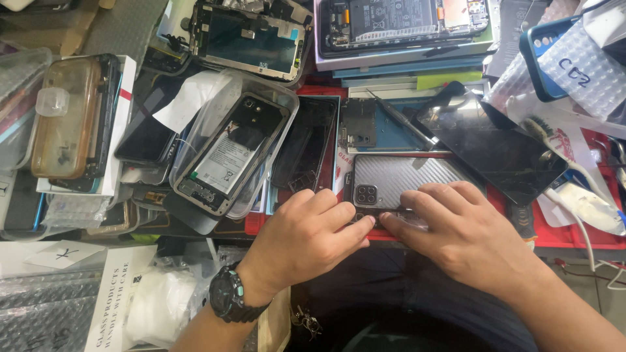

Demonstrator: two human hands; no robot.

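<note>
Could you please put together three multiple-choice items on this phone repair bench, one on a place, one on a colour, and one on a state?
1. Where is the wristwatch?
A. on the left wrist
B. on the right wrist
C. lying on the bench

2. What colour is the textured back of the phone under the hands?
A. bright red
B. silver-grey
C. yellow

3. How do the left hand and right hand stand?
A. both lifted clear of the bench
B. one holding a screwdriver
C. both pressing fingertips on the phone's near edge

Answers:
1 A, the dark watch sits on the left wrist.
2 B, the back is silver-grey with a weave pattern and a square camera cluster.
3 C, the fingertips of both hands meet along the phone's near edge, and neither holds a tool.
</note>
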